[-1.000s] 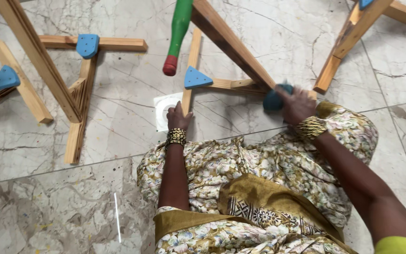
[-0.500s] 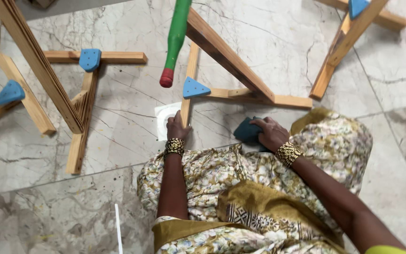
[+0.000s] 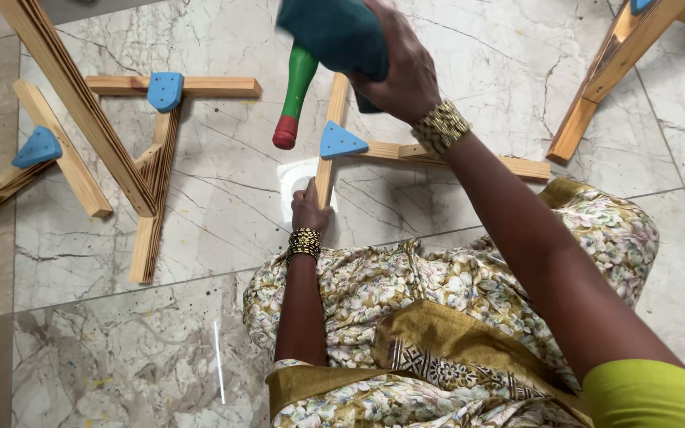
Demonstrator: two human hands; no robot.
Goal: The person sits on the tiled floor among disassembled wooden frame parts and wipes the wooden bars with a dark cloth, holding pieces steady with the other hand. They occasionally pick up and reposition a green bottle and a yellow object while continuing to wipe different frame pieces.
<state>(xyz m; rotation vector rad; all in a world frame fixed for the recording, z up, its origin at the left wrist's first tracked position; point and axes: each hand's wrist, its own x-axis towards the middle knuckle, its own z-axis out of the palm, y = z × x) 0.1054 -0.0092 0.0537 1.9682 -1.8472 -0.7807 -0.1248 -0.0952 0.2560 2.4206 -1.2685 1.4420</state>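
Observation:
My right hand (image 3: 402, 67) is raised close to the camera and grips a dark teal cloth (image 3: 331, 32). Just beyond the cloth hangs a green bottle (image 3: 295, 99) with a red cap, neck pointing down. My left hand (image 3: 309, 208) rests low on the marble floor, fingers closed around the end of a wooden bar (image 3: 328, 139) over a white floor plate (image 3: 293, 186). Whether it grips the bar firmly I cannot tell. A blue triangular bracket (image 3: 341, 141) joins that bar to a cross bar. Both wrists wear gold beaded bangles.
Wooden stand legs with blue corner brackets (image 3: 165, 89) spread over the marble floor at left. A second wooden frame (image 3: 620, 67) stands at the upper right. My floral-patterned lap (image 3: 438, 317) fills the lower middle of the view.
My right hand has lifted the teal cloth from floor level by the wooden bar up toward the camera, near the bottle. The left hand has stayed on the bar end.

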